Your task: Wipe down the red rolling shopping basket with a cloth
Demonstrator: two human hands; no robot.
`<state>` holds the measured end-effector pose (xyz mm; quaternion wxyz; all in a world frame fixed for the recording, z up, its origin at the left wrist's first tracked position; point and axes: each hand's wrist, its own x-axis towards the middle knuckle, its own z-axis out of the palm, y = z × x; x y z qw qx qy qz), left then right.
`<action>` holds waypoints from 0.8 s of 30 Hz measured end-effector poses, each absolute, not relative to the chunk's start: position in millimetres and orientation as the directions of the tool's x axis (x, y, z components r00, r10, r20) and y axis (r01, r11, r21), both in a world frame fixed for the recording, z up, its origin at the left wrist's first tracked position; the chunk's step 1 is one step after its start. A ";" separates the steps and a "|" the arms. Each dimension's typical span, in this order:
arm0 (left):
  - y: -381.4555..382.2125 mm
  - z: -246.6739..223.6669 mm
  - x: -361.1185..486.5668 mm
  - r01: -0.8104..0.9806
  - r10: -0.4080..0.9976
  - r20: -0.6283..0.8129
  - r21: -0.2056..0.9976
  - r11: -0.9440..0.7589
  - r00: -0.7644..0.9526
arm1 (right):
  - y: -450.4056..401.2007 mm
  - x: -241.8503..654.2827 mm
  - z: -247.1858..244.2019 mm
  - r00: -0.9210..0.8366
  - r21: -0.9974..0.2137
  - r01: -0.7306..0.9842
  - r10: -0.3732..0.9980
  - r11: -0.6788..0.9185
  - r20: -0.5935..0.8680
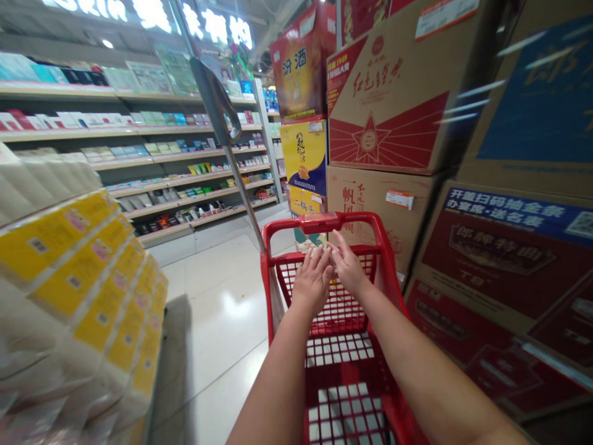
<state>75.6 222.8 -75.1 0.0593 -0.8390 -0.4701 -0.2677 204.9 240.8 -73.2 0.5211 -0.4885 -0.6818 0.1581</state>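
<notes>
A red plastic shopping cart with grid walls and a grid bottom stands in front of me. Both of my hands are above it, close together and almost touching. My left hand has its fingers stretched forward, palm down. Beside it my right hand has its fingers apart, the index pointing up toward the cart's red handle bar. Just past the fingertips shows a small pale and green patch; whether it is a thing in the cart or print on a box behind, I cannot tell. No held object is visible.
A grey metal pole with a grip rises at the cart's left side. Stacked liquor cartons stand close on the right. White and yellow packs are piled at left. Shelves of small goods line the back, beyond a shiny tile floor.
</notes>
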 end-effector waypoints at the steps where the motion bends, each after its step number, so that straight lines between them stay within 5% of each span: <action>1: 222.4 -76.2 75.7 0.845 0.774 0.498 0.137 -0.517 0.392 | 241.5 207.9 -73.6 0.057 -0.722 0.514 0.822 0.462 0.567; 4: 222.2 -75.9 73.1 0.923 0.826 0.498 0.117 -0.366 0.265 | 242.1 218.7 -75.4 0.079 -0.589 0.710 0.787 0.386 0.611; 9: 229.2 -68.2 63.4 0.966 0.859 0.497 0.257 -0.010 -0.123 | 237.2 221.4 -78.3 0.092 -0.359 0.925 0.845 0.123 0.526; 15: 232.3 -65.4 65.8 0.931 0.844 0.536 0.311 -0.189 -0.007 | 234.6 211.0 -76.9 0.063 -0.260 0.961 0.838 0.096 0.542; 20: 232.5 -68.8 69.4 0.965 0.832 0.553 0.240 -0.106 -0.046 | 233.3 216.5 -70.5 -0.067 -0.181 0.966 0.854 0.185 0.516; 24: 233.4 -78.8 77.7 0.872 0.786 0.598 0.292 -0.393 0.154 | 231.2 214.5 -66.7 -0.083 -0.080 0.987 0.874 0.138 0.479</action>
